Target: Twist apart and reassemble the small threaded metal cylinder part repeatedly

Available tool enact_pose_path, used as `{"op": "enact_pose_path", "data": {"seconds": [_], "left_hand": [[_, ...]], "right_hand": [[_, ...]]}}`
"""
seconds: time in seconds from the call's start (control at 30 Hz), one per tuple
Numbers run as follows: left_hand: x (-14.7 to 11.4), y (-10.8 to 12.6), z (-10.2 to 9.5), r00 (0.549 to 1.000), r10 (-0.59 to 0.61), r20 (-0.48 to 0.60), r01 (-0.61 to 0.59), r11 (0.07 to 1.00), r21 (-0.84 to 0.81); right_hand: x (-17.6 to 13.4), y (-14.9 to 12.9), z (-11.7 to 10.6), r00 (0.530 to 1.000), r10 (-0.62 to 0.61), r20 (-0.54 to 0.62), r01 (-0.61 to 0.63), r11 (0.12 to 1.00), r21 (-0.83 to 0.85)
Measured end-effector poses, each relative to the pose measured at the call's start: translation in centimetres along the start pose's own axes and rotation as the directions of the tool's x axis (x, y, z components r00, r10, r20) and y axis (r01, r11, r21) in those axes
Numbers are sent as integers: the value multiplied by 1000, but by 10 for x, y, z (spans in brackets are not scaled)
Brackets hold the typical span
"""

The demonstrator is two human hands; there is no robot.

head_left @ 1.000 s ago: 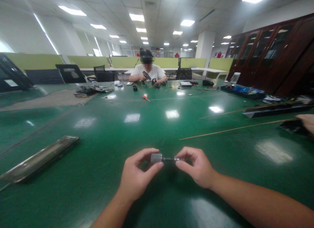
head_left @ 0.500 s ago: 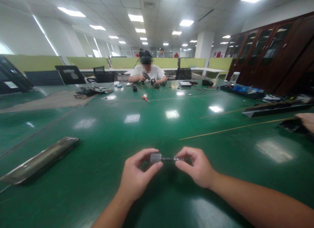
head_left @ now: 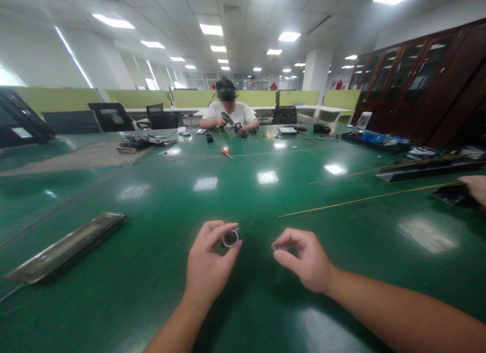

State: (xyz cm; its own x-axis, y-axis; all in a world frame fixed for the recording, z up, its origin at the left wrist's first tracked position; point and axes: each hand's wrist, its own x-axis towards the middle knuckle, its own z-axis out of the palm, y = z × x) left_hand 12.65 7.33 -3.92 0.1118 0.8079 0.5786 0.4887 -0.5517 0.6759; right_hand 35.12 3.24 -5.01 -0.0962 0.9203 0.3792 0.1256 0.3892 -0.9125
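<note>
My left hand (head_left: pixel 208 259) grips a grey metal cylinder (head_left: pixel 230 238) between thumb and fingers. Its round open end faces me, showing a pale rim and a dark inside. To the right, apart from it, my right hand (head_left: pixel 307 259) pinches a small ridged metal piece that looks like a coil spring (head_left: pixel 280 247); fingertips cover part of it. Both hands are held over the green tabletop (head_left: pixel 250 302).
A long metal tray-like piece (head_left: pixel 68 249) lies at left. Thin brass-coloured rods (head_left: pixel 341 204) and a black channel (head_left: pixel 425 169) lie at right, near another person's hand (head_left: pixel 474 188). An orange screwdriver (head_left: pixel 227 153) rests ahead. Across the table a person (head_left: pixel 230 112) handles tools.
My left hand has turned the cylinder so its open end faces me and drawn it left, away from my right hand. The dark rod between the hands no longer shows.
</note>
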Motion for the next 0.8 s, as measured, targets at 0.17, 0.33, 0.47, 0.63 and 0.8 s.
{"op": "enact_pose_path", "data": {"seconds": [0.17,0.33,0.47,0.63,0.8], "left_hand": [[0,-1,0,1000,4,6,-4,1000,8],[2,0,-8,998,-57,-41,56,998,-18],[7,-1,-24,918,-388,-87,343,883,-320],[11,-1,-46,796,-604,31,502,632,-591],[-1,-16,-96,787,-610,-90,519,734,-437]], "right_hand": [[-1,-2,1,1000,-3,23,3,1000,-9],[-1,-4,1,999,-17,32,17,1000,-10],[-1,-4,2,998,-22,53,23,1000,-14],[-2,-3,2,997,-11,76,14,999,-35],[-2,-4,1,996,-16,91,21,998,-53]]}}
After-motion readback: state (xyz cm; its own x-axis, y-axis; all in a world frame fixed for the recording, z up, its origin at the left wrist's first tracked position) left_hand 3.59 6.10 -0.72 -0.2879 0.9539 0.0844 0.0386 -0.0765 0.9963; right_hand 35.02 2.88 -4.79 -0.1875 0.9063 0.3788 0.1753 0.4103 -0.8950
